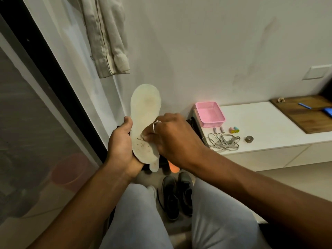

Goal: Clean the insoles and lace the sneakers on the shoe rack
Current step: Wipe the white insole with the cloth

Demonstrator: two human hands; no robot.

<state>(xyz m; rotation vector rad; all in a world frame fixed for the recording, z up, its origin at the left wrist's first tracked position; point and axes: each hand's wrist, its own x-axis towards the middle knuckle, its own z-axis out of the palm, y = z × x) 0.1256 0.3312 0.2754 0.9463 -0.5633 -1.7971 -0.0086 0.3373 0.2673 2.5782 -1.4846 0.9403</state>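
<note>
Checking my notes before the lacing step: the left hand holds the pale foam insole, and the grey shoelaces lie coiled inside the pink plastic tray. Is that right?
Not quite. The head view shows the grey shoelaces lying on the white countertop in front of the pink plastic tray, not inside it. The left hand does hold the pale foam insole.

A pale linen shirt (107, 36) hangs on the wall. Over on the white counter (265, 123) sit a square pink plastic tray (210, 112) and a brown wooden board (303, 117).
</note>
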